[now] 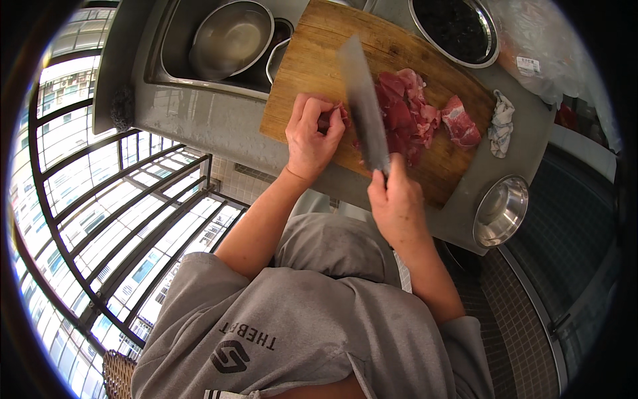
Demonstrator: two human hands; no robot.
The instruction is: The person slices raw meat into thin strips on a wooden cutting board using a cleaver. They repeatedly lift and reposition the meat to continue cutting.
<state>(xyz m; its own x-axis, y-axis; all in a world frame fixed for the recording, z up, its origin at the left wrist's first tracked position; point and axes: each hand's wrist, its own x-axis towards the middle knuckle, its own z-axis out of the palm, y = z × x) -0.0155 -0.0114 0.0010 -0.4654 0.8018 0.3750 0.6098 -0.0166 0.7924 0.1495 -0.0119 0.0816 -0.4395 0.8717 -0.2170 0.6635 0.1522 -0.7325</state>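
My right hand (397,202) is closed round the handle of a cleaver (366,107), whose broad blade is blurred and points away from me. Curled fingers of my left hand (314,134) hold a small piece of red meat (340,115) on the wooden cutting board (311,60), just left of the blade. To the right of the blade lies a heap of sliced raw meat (402,109), partly covered by the cleaver. A larger chunk of meat (461,122) with a pale fatty patch sits apart at the board's right side.
A metal bowl of liquid (234,37) stands in the sink (172,65). Dark pieces fill another metal bowl (453,30) behind the board. A crumpled cloth (501,124), a small steel bowl (501,212) near the counter edge, and plastic bags (543,50) are at right.
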